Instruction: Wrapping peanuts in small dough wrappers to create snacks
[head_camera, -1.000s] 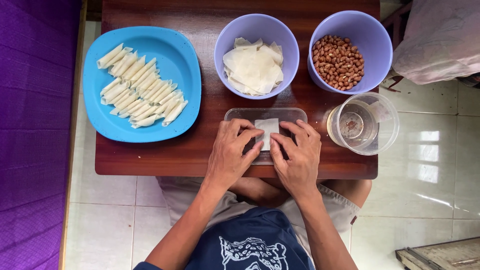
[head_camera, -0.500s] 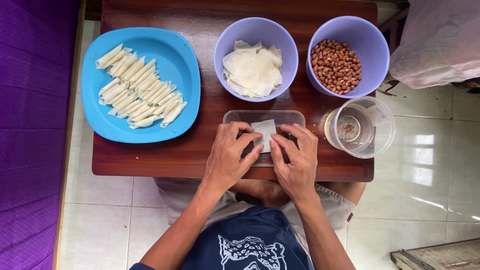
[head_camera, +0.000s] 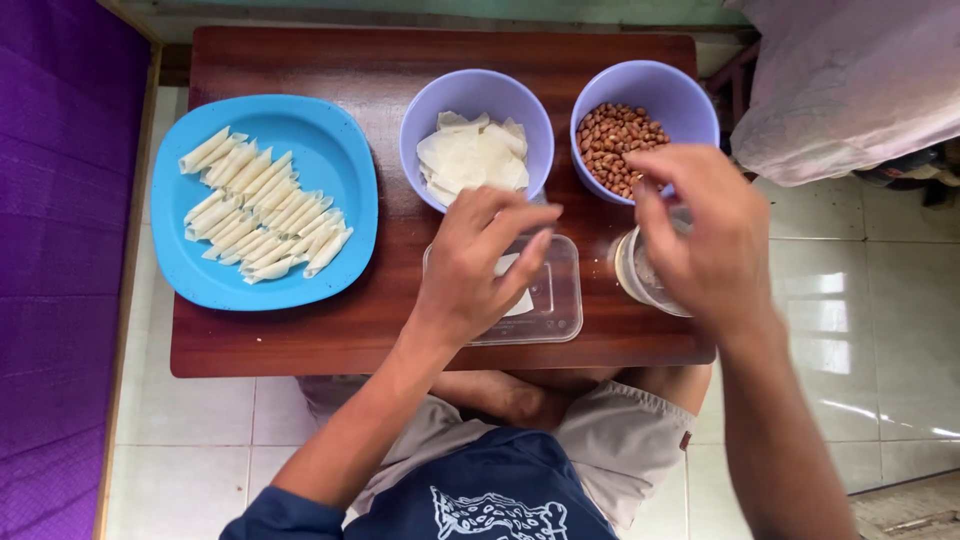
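My left hand (head_camera: 470, 270) hovers over a clear plastic tray (head_camera: 562, 290) at the table's front edge, fingers spread and nothing in them. A small white wrapper square (head_camera: 518, 302) lies in the tray, partly hidden under that hand. Raised above a clear cup (head_camera: 640, 285), my right hand (head_camera: 705, 235) has its curled fingertips at the near rim of the purple bowl of peanuts (head_camera: 610, 135). Whether it holds a peanut is unclear.
A blue plate (head_camera: 340, 150) at the left carries several rolled wrappers (head_camera: 255, 205). A second purple bowl (head_camera: 415, 112) holds flat wrapper sheets (head_camera: 470, 160). All stand on a small dark wooden table (head_camera: 300, 335) on a tiled floor, with purple cloth (head_camera: 60, 250) at the left.
Both hands have lifted off the wrapper in the tray. My right hand has swung right and forward to the peanut bowl. The view has shifted, so the table sits lower and further left.
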